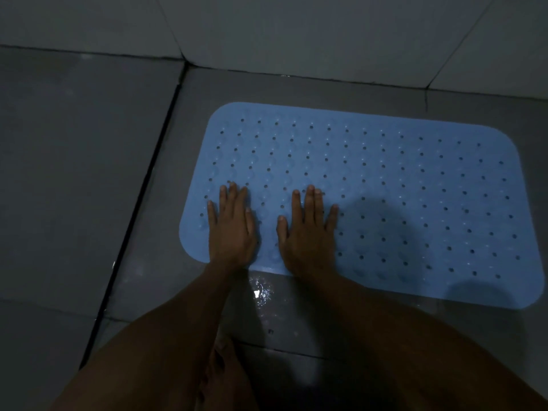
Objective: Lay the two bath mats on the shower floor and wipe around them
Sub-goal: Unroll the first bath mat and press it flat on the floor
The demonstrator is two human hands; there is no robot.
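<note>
A light blue rubber bath mat (400,185) with rows of small holes lies flat on the grey tiled shower floor (89,173). My left hand (232,226) presses flat on the mat's near left corner, fingers straight and spread. My right hand (308,229) lies flat beside it on the mat, fingers straight too. Only one mat is in view, and no cloth shows.
Grey wall tiles (296,31) rise just behind the mat. A dark grout line (142,191) runs diagonally left of it. A wet glint (259,292) shines on the floor between my forearms. My bare foot (222,378) stands at the bottom.
</note>
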